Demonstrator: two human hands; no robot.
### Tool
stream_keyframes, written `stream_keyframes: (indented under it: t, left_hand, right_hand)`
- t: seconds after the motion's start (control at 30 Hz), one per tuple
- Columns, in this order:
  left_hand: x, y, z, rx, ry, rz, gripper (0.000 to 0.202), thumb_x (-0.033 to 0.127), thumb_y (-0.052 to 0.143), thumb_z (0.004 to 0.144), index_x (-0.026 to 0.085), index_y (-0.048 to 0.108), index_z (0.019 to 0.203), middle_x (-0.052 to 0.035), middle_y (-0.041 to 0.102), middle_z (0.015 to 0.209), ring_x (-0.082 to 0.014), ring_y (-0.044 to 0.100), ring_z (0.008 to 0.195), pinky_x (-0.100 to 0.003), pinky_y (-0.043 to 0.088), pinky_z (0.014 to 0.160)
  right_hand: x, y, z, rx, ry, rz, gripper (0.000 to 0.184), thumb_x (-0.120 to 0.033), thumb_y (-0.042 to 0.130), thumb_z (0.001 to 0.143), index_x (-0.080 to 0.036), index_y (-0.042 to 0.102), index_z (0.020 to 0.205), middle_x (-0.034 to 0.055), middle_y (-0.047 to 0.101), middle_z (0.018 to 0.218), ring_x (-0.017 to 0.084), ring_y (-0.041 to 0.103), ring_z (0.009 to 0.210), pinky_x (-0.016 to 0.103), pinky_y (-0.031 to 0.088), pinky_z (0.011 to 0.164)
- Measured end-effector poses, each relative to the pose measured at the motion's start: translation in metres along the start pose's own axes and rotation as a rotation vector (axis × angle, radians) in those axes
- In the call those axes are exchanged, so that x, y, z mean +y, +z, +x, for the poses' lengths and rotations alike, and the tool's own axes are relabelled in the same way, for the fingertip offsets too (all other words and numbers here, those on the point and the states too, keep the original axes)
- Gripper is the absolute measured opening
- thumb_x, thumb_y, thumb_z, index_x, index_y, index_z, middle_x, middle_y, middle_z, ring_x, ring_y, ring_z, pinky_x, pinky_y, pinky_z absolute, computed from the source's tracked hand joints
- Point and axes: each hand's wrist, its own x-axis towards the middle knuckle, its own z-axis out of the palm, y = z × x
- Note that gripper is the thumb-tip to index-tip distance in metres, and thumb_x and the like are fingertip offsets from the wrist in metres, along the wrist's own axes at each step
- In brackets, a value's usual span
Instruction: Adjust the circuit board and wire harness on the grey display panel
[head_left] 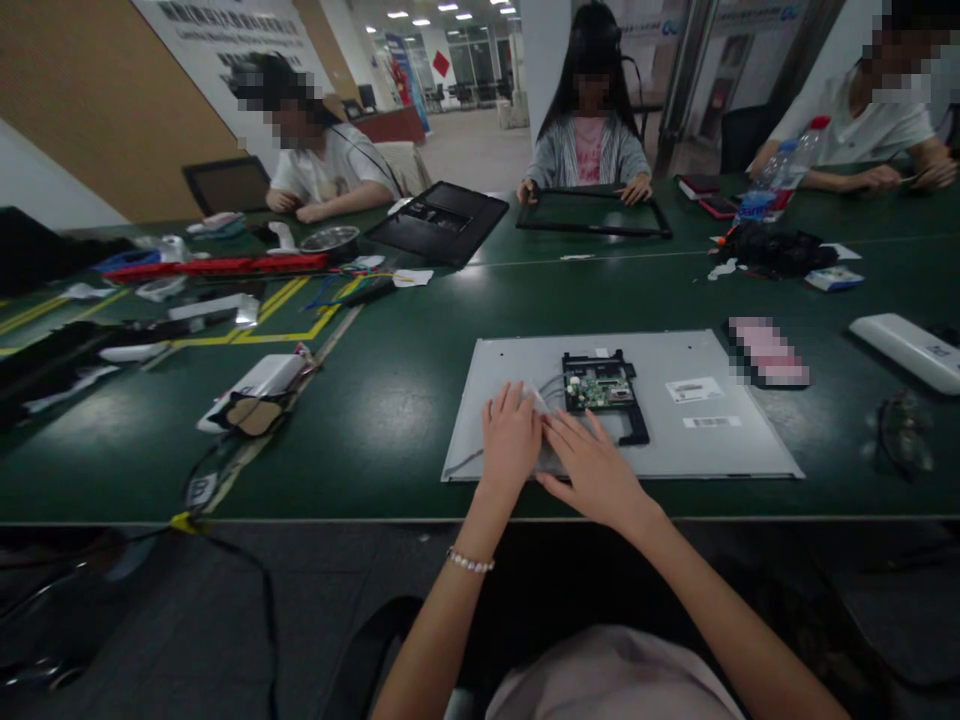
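Observation:
A silvery-white display panel lies flat on the table before me, its back with barcode labels facing up. On it sits a black plastic frame holding a green circuit board, with thin grey wires leading off its left side. My left hand rests on the panel left of the frame, fingers stretched out. Beside it my right hand lies with fingers spread, fingertips near the left hand's. A translucent piece, perhaps film or tape, shows by the fingertips; what is under the hands is hidden.
A pink phone, a white oblong device and glasses lie to the right. A battery pack with a cable is at left. Across the table, a person holds a black bezel near a dark cover; others sit either side.

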Motion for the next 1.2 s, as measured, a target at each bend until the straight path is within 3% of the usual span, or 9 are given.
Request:
stream_keyframes:
  t: [0.23,0.5,0.8,1.0,1.2]
  left_hand:
    - [-0.003,0.002,0.003,0.034,0.031,0.008,0.030,0.023,0.043,0.095,0.020,0.065,0.117,-0.0115,0.047,0.148,-0.0315,0.033,0.142,-0.054,0.033,0.110]
    - [-0.001,-0.002,0.007,0.012,-0.067,0.010,0.036,0.031,0.049,0.093,0.016,0.061,0.124,-0.0165,0.056,0.117,-0.0319,0.049,0.111,-0.046,0.043,0.095]
    - [-0.007,0.002,0.008,0.012,-0.061,-0.032,0.034,0.029,0.053,0.092,0.020,0.060,0.124,-0.0125,0.055,0.119,-0.0282,0.051,0.106,-0.042,0.044,0.093]
    - [-0.011,0.003,0.009,0.009,-0.053,-0.054,0.035,0.028,0.056,0.091,0.019,0.061,0.125,-0.0104,0.056,0.118,-0.0264,0.053,0.105,-0.040,0.045,0.092]
    - [-0.011,0.003,0.009,0.036,-0.065,-0.073,0.034,0.029,0.058,0.090,0.021,0.062,0.123,-0.0097,0.056,0.116,-0.0255,0.055,0.104,-0.039,0.046,0.092]
  right_hand:
    - [0.002,0.001,-0.001,0.010,-0.006,-0.006,0.061,-0.044,0.048,0.094,-0.011,0.043,0.145,0.0160,0.044,0.151,0.029,0.033,0.144,0.055,0.023,0.118]
    - [0.001,0.002,-0.001,0.013,-0.034,-0.007,0.061,-0.043,0.045,0.096,-0.006,0.042,0.145,0.0174,0.039,0.154,0.026,0.031,0.145,0.049,0.023,0.120]
    - [0.002,0.004,0.001,0.027,-0.007,0.042,0.062,-0.041,0.051,0.092,-0.009,0.042,0.145,0.0157,0.044,0.151,0.027,0.032,0.144,0.048,0.028,0.118]
    - [0.001,0.000,0.001,0.038,-0.006,0.034,0.057,-0.039,0.051,0.093,-0.009,0.047,0.142,0.0141,0.048,0.149,0.026,0.031,0.145,0.049,0.021,0.121]
    - [0.002,0.000,0.001,0.046,-0.002,0.062,0.054,-0.037,0.050,0.093,-0.010,0.050,0.139,0.0124,0.051,0.147,0.026,0.033,0.144,0.048,0.021,0.121]
